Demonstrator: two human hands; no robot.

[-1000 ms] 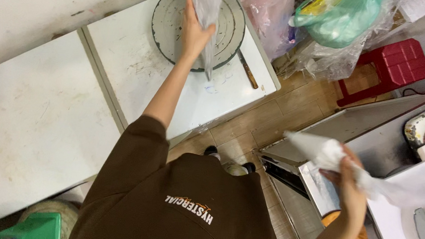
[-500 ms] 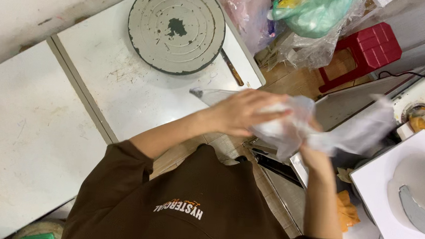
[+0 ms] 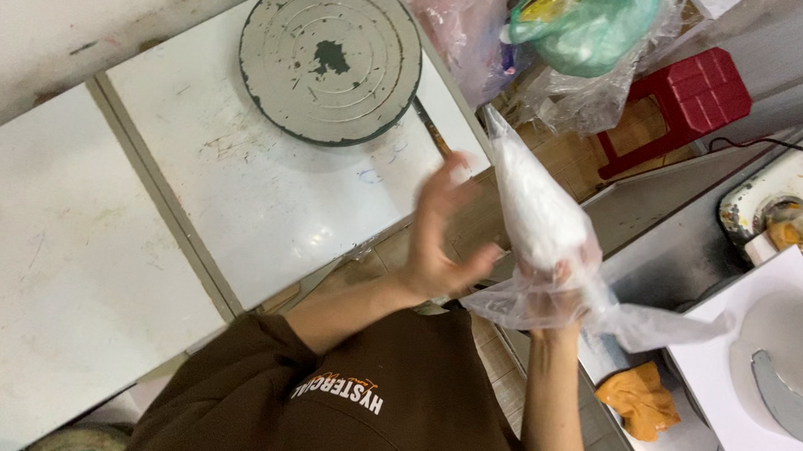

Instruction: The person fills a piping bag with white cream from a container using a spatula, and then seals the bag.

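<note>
My right hand (image 3: pixel 557 314) grips a clear plastic piping bag (image 3: pixel 539 216) filled with white cream. It holds the bag around the twisted wide end, and the pointed tip aims away from me towards the white table. Loose plastic from the bag trails to the right. My left hand (image 3: pixel 443 233) hovers just left of the bag with its fingers spread and nothing in it; I cannot tell whether the fingertips touch the plastic. Both arms come from a brown shirt at the bottom of the view.
A grey round turntable (image 3: pixel 330 56) stands on the white table (image 3: pixel 235 186), with a thin knife (image 3: pixel 431 135) beside it. Plastic bags (image 3: pixel 580 26) and a red stool (image 3: pixel 688 95) lie beyond. To the right are a steel counter (image 3: pixel 664 244), a white board (image 3: pixel 740 372) and an orange cloth (image 3: pixel 639 398).
My left hand came back from the turntable to the bag, held it together with the right, and has now come off with fingers spread. The bag now points away from me.
</note>
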